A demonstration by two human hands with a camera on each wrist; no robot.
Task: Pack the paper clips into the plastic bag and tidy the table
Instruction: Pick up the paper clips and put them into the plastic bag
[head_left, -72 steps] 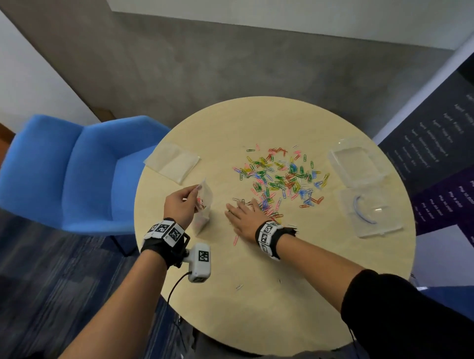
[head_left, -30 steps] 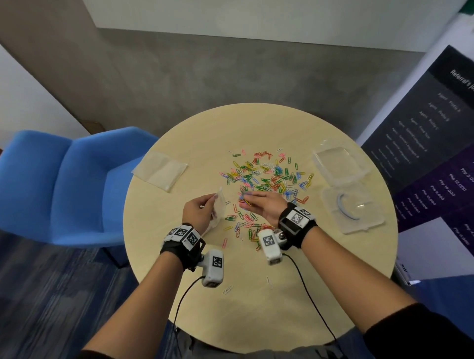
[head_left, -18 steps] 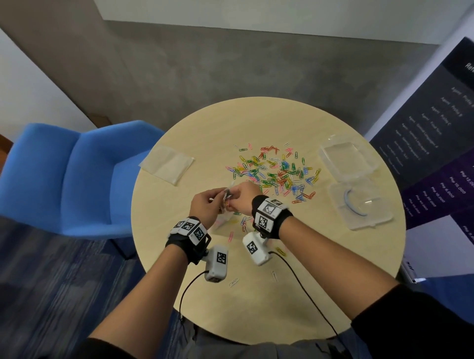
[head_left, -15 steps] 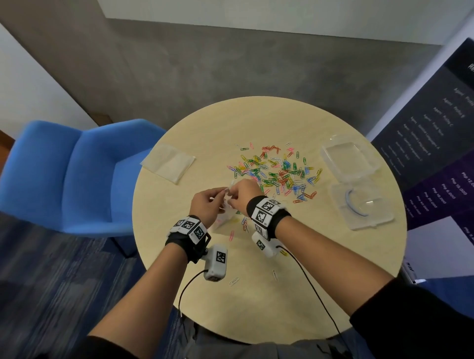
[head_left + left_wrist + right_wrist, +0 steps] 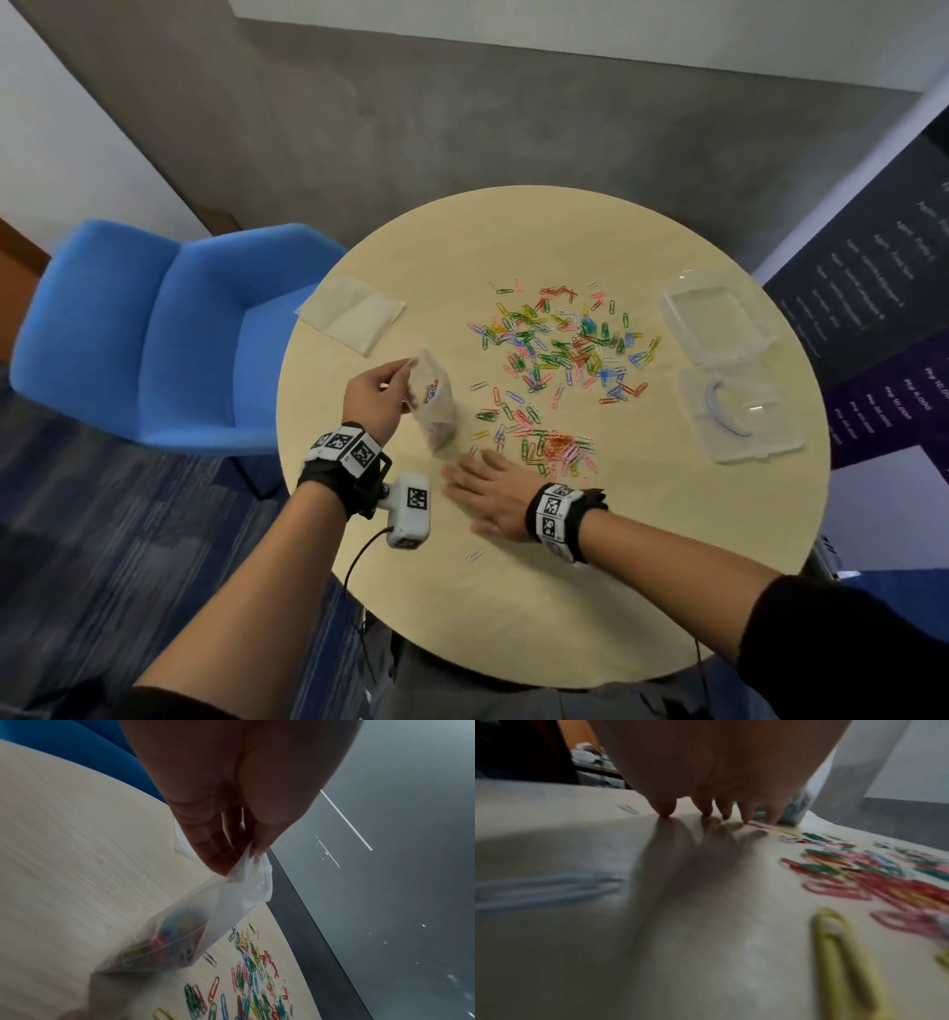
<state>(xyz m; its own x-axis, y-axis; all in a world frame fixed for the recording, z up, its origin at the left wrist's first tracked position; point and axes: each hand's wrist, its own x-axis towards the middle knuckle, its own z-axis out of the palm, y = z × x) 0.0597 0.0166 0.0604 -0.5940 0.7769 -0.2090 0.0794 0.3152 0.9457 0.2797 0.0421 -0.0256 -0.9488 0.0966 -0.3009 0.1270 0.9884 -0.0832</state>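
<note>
Many coloured paper clips (image 5: 560, 349) lie scattered over the round wooden table (image 5: 590, 591), with a smaller bunch (image 5: 554, 447) nearer me. My left hand (image 5: 375, 401) pinches the top of a small clear plastic bag (image 5: 431, 406) that hangs down with some clips inside; the pinch (image 5: 239, 866) and the bag (image 5: 180, 933) show close up in the left wrist view. My right hand (image 5: 488, 493) lies flat on the table with fingers spread, just left of the near bunch. Its fingertips (image 5: 707, 811) touch the wood, with clips (image 5: 859, 878) to their right.
A flat spare plastic bag (image 5: 354, 313) lies at the table's left edge. An open clear plastic case (image 5: 729, 370) with a blue ring in it sits at the right. One stray clip (image 5: 475, 554) lies near the front. A blue armchair (image 5: 154, 334) stands left of the table.
My right hand has left the bag's mouth and come down flat on the table near the closest clips. The left hand still holds the bag, now lifted and hanging.
</note>
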